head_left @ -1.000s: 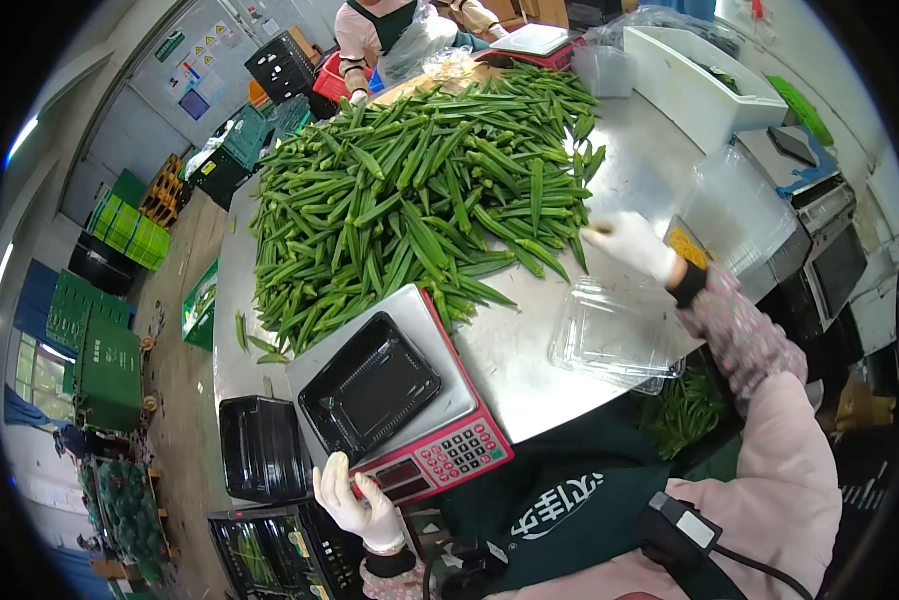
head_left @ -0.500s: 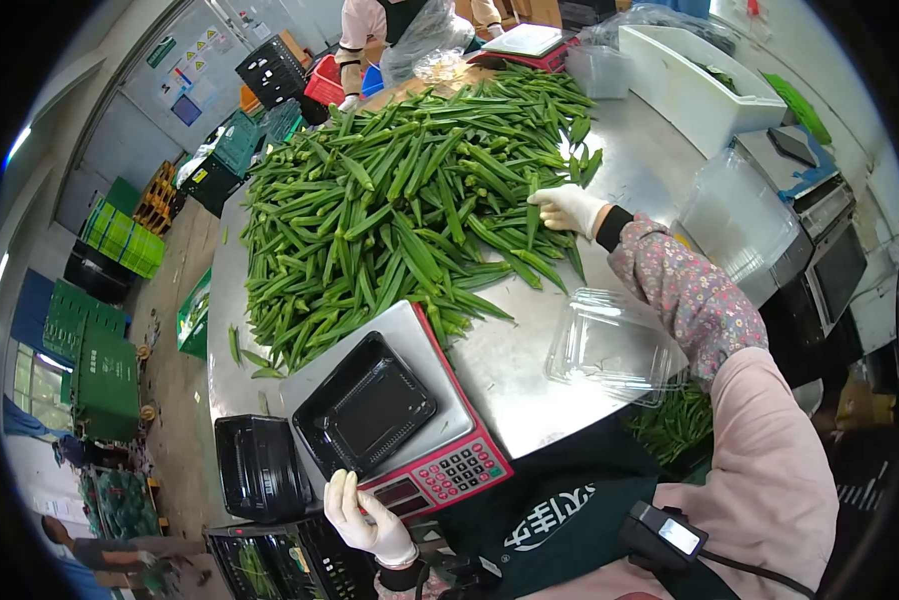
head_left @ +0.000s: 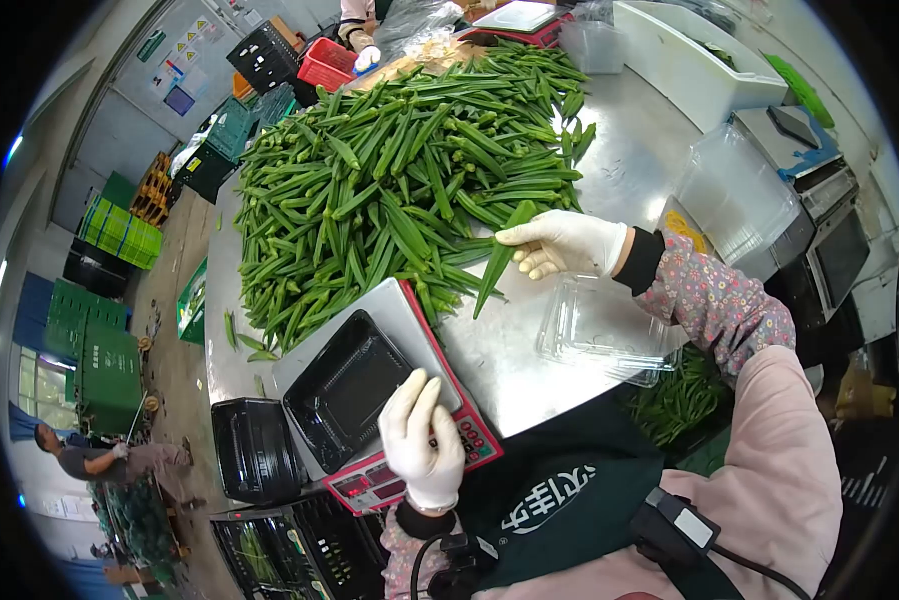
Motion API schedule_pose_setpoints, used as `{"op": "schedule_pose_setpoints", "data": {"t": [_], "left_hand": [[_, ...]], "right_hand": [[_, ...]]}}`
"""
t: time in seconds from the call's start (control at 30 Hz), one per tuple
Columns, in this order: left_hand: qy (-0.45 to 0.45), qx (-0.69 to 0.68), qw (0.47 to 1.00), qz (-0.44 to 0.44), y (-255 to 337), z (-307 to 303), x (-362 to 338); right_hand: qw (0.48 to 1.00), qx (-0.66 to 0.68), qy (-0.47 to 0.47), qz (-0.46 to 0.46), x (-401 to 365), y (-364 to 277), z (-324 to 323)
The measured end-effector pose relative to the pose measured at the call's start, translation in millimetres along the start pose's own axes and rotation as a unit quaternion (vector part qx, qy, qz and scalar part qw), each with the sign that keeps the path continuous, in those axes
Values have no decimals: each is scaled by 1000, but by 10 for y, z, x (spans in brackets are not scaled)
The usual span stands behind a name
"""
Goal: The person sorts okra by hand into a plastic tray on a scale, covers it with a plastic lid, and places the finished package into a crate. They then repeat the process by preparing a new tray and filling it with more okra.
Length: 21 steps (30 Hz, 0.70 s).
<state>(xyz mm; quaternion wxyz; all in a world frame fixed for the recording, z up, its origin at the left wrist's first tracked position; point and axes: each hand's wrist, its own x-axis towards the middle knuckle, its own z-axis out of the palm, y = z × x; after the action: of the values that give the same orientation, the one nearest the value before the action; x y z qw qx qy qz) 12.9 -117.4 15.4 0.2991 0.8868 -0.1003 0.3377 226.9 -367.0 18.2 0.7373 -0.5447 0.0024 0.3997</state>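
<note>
My right hand (head_left: pixel 566 244), in a white glove, pinches a green okra pod (head_left: pixel 501 262) between thumb and fingers, just off the near right side of a big okra pile (head_left: pixel 369 180). The pod slants downward over the metal table (head_left: pixel 629 170). My left hand (head_left: pixel 421 438), also gloved, hovers over the keypad side of a red scale (head_left: pixel 389 308); its fingers are bent, with a gap to the thumb, and nothing shows in them. A black plastic tray (head_left: pixel 344 395) sits on the scale's platform, beside the left fingertips.
Clear plastic containers (head_left: pixel 604 325) lie right of the scale. More black trays (head_left: pixel 257 450) are stacked at its left. A white foam box (head_left: pixel 684 65) and another scale (head_left: pixel 519 18) stand at the far side, near another person's gloved hand (head_left: pixel 367 58).
My right hand has drawn back from the pile with an okra pod in it. The left hand has moved up and right across the scale's keypad, away from the tray's near corner.
</note>
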Motion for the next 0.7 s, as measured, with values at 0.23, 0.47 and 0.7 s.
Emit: {"op": "schedule_pose_setpoints", "data": {"t": [0.23, 0.47, 0.7], "left_hand": [[-101, -321, 908, -251, 120, 428, 240], [-143, -478, 780, -377, 231, 617, 260], [-101, -439, 829, -331, 252, 666, 148]], "right_hand": [[999, 7, -45, -9, -281, 122, 55], [984, -15, -143, -102, -527, 304, 28], [986, 96, -112, -73, -550, 378, -159]]}}
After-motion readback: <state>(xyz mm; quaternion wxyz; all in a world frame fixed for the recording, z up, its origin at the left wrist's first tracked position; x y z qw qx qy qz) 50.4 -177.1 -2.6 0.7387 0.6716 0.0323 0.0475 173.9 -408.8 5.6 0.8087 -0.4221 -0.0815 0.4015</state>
